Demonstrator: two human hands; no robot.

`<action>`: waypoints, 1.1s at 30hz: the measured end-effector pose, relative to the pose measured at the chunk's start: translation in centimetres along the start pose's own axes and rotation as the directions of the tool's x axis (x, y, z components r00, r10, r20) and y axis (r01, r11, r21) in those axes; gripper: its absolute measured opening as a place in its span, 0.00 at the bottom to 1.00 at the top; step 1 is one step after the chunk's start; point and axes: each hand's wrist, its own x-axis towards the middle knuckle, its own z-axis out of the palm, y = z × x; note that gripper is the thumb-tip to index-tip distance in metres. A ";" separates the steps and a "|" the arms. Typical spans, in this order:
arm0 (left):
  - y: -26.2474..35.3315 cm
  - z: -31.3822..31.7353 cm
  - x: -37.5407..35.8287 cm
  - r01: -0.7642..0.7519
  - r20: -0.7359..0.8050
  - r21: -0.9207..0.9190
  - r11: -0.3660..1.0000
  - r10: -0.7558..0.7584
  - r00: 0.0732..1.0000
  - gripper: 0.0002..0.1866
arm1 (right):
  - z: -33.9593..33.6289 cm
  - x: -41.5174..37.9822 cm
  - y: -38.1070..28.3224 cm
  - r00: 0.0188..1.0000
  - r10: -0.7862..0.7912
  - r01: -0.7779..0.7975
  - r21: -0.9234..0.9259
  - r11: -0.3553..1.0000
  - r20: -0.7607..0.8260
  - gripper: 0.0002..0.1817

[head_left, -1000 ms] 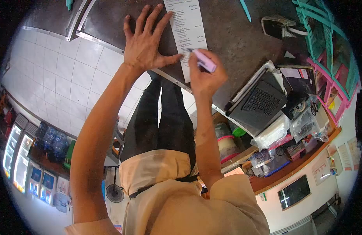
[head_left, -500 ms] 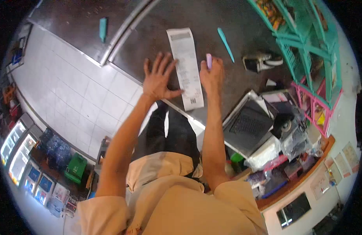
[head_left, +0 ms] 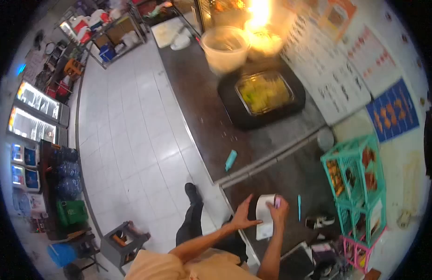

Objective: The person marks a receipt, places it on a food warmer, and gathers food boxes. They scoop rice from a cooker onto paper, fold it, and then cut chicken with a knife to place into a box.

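A long white receipt [head_left: 265,217] lies on the dark counter [head_left: 290,182] near the bottom of the view. My left hand [head_left: 244,215] rests flat with spread fingers at the receipt's left edge. My right hand [head_left: 278,212] sits on the receipt's right side, closed around a light purple marker [head_left: 277,202] that sticks up out of the fist.
A teal pen [head_left: 299,207] lies right of the receipt and another teal marker [head_left: 231,160] farther up the counter. Teal and pink wire racks [head_left: 360,186] stand at the right. A black tray of yellow food [head_left: 265,95] and a tub [head_left: 224,49] sit further along. White tiled floor [head_left: 132,140] lies to the left.
The view has swung up and away, so the hands and receipt look small and low. Both hands stay on the receipt, the marker still in my right hand.
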 end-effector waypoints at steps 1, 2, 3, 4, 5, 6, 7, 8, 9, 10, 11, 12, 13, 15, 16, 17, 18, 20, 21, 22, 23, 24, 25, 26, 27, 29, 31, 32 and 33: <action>-0.1 -1.2 0.4 0.069 -0.098 -0.190 0.979 -0.088 0.991 0.51 | 0.6 0.1 -2.0 0.990 -0.094 0.093 0.010 0.996 0.104 0.16; 0.0 -3.8 1.4 0.238 0.004 -0.468 0.851 -0.267 0.964 0.42 | 1.5 0.5 -4.0 0.961 -0.182 0.182 0.022 0.983 0.206 0.15; 0.0 -7.0 2.4 0.386 0.161 -0.681 0.623 -0.387 0.908 0.33 | 3.2 0.9 -6.8 0.941 -0.172 0.173 0.020 0.985 0.291 0.15; -1.1 -10.1 3.2 0.405 0.177 -0.720 0.563 -0.416 0.892 0.25 | 4.8 1.2 -10.9 0.910 -0.116 0.129 -0.005 0.992 0.398 0.14; -2.3 -13.7 4.5 0.423 0.198 -0.753 0.505 -0.440 0.876 0.18 | 6.8 1.5 -15.4 0.890 -0.176 0.184 0.023 0.983 0.421 0.14; -1.2 -18.1 5.7 0.287 0.078 -0.819 0.497 -0.399 0.914 0.14 | 9.5 2.3 -18.1 0.876 -0.189 0.182 0.059 0.982 0.443 0.14; -1.6 -22.5 7.6 0.226 0.011 -0.847 0.481 -0.409 0.912 0.14 | 12.3 3.1 -21.0 0.863 -0.201 0.176 0.097 0.980 0.463 0.15; -2.0 -27.2 9.4 0.163 -0.055 -0.870 0.466 -0.420 0.906 0.14 | 15.4 4.3 -24.3 0.847 -0.269 0.251 0.102 0.963 0.459 0.15; -1.9 -31.1 10.4 0.104 -0.116 -0.893 0.438 -0.446 0.887 0.13 | 18.0 5.0 -27.2 0.823 -0.322 0.315 0.096 0.944 0.469 0.15; 0.4 -36.2 11.6 0.087 -0.179 -0.872 0.481 -0.480 0.859 0.14 | 19.9 5.2 -29.9 0.793 -0.368 0.370 0.096 0.924 0.485 0.15; 2.8 -41.7 13.1 0.079 -0.236 -0.849 0.523 -0.508 0.829 0.14 | 21.7 5.3 -32.8 0.781 -0.351 0.334 0.131 0.934 0.516 0.15; 2.6 -45.9 14.7 -0.001 -0.310 -0.825 0.565 -0.451 0.837 0.13 | 23.5 5.5 -36.0 0.770 -0.336 0.290 0.172 0.942 0.542 0.15; 2.8 -49.8 16.2 -0.075 -0.377 -0.793 0.604 -0.391 0.840 0.12 | 25.2 5.7 -38.7 0.758 -0.320 0.239 0.215 0.947 0.568 0.15; 4.1 -56.8 19.5 -0.173 -0.463 -0.725 0.667 -0.285 0.839 0.10 | 28.0 7.9 -41.8 0.764 -0.392 0.334 0.205 0.920 0.512 0.16; 5.2 -60.0 21.7 -0.229 -0.502 -0.687 0.689 -0.224 0.835 0.09 | 29.0 9.1 -43.3 0.800 -0.388 0.317 0.226 0.921 0.458 0.16; 6.3 -62.9 23.8 -0.245 -0.511 -0.648 0.721 -0.173 0.842 0.08 | 30.0 10.6 -44.5 0.832 -0.381 0.302 0.248 0.921 0.402 0.17; 7.6 -65.6 25.9 -0.266 -0.518 -0.610 0.746 -0.121 0.847 0.07 | 31.3 12.8 -44.8 0.870 -0.393 0.350 0.188 0.917 0.298 0.17; 8.8 -70.1 30.9 -0.282 -0.511 -0.543 0.791 -0.045 0.859 0.08 | 33.3 17.0 -45.5 0.937 -0.327 0.329 0.006 0.944 0.124 0.15; 9.8 -72.2 33.7 -0.298 -0.510 -0.520 0.801 -0.011 0.860 0.09 | 34.5 19.4 -45.6 0.955 -0.296 0.298 -0.079 0.951 0.031 0.14; 11.5 -74.1 36.4 -0.316 -0.509 -0.496 0.809 0.023 0.860 0.09 | 36.2 22.4 -44.9 0.941 -0.338 0.334 -0.107 0.936 -0.021 0.13; 13.3 -75.8 39.3 -0.334 -0.509 -0.472 0.816 0.057 0.859 0.09 | 38.4 25.7 -43.3 0.922 -0.380 0.368 -0.138 0.920 -0.070 0.12; 15.1 -77.4 42.1 -0.363 -0.497 -0.466 0.807 0.100 0.862 0.09 | 40.0 28.1 -42.1 0.901 -0.418 0.397 -0.172 0.902 -0.114 0.12; 17.1 -79.0 45.2 -0.391 -0.484 -0.459 0.798 0.145 0.863 0.09 | 41.1 29.9 -42.1 0.913 -0.386 0.357 -0.201 0.912 -0.133 0.12; 18.8 -80.5 48.4 -0.421 -0.469 -0.448 0.789 0.193 0.862 0.09 | 42.4 31.8 -42.5 0.923 -0.353 0.316 -0.223 0.922 -0.154 0.12; 20.1 -82.0 51.6 -0.430 -0.453 -0.419 0.800 0.226 0.863 0.09 | 44.1 33.7 -43.1 0.932 -0.317 0.272 -0.237 0.932 -0.174 0.13; 23.4 -85.0 58.6 -0.457 -0.418 -0.358 0.814 0.298 0.858 0.09 | 46.7 38.4 -42.8 0.950 -0.290 0.262 -0.205 0.943 -0.120 0.14; 26.8 -87.7 64.5 -0.480 -0.352 -0.251 0.840 0.383 0.854 0.13 | 50.1 39.5 -43.9 0.974 -0.208 0.195 -0.140 0.971 -0.085 0.15; 28.8 -88.4 66.9 -0.495 -0.327 -0.250 0.832 0.409 0.852 0.13 | 51.1 40.6 -44.6 0.981 -0.161 0.151 -0.101 0.983 -0.104 0.16; 30.7 -89.0 69.1 -0.520 -0.313 -0.243 0.819 0.441 0.841 0.13 | 51.1 41.9 -45.1 0.984 -0.123 0.114 -0.074 0.991 -0.129 0.17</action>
